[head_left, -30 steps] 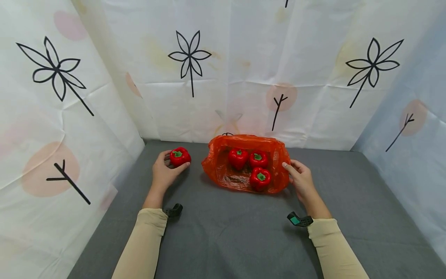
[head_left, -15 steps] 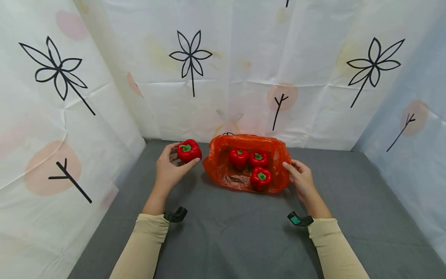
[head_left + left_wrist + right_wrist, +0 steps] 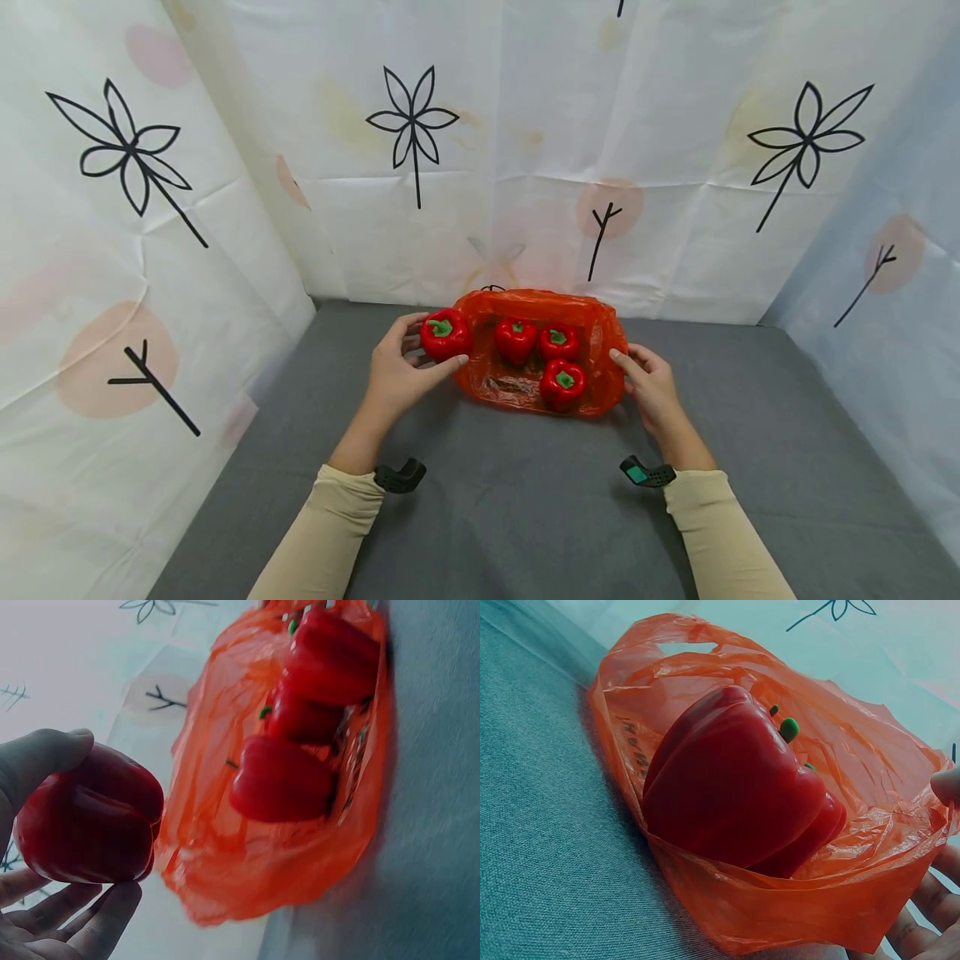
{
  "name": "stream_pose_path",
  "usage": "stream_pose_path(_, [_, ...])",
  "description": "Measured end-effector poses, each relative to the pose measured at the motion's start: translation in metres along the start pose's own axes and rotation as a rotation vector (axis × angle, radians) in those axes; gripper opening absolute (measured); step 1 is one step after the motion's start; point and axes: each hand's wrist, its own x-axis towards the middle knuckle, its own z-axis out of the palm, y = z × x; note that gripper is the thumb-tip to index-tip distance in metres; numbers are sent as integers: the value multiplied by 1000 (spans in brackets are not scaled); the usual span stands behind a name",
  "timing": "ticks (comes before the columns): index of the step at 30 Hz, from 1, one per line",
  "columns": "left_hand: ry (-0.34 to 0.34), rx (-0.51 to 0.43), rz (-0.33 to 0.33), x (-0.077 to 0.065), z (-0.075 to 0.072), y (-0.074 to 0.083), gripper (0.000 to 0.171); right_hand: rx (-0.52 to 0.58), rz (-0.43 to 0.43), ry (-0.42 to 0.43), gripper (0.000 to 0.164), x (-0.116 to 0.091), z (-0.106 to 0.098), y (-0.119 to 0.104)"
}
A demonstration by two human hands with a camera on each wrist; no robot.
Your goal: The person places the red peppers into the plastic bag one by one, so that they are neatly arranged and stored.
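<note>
My left hand (image 3: 400,369) grips a red bell pepper (image 3: 447,337) with a green stem, raised at the left end of an orange plastic bag (image 3: 491,387). In the head view this pepper overlaps the bag's left edge; the left wrist view shows it held between thumb and fingers. The bag lies spread open, with three more red peppers inside: one at the back left (image 3: 515,341), one at the back right (image 3: 558,342) and one in front (image 3: 562,384). At the bag's right end, my right hand (image 3: 651,385) pinches the rim between thumb and fingers.
A grey cloth (image 3: 495,508) covers the table. White fabric with printed flowers and twigs (image 3: 525,150) hangs behind and along both sides, close behind the bag. Each wrist wears a dark band (image 3: 401,476).
My left hand has lifted the pepper and carried it right, from the table's left part to the bag's left edge. My right hand keeps its hold on the bag.
</note>
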Motion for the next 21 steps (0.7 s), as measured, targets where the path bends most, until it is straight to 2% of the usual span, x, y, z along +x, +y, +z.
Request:
stream_pose_path(8, [-96, -4, 19, -3, 29, -1, 75, 10, -10, 7, 29, 0, 0, 1])
stream_pose_path(12, [-136, 13, 30, -4, 45, -3, 76, -2, -11, 11, 25, -1, 0, 1])
stream_pose_path(21, [-181, 10, 31, -2, 74, -18, 75, -1, -22, 9, 20, 0, 1, 1])
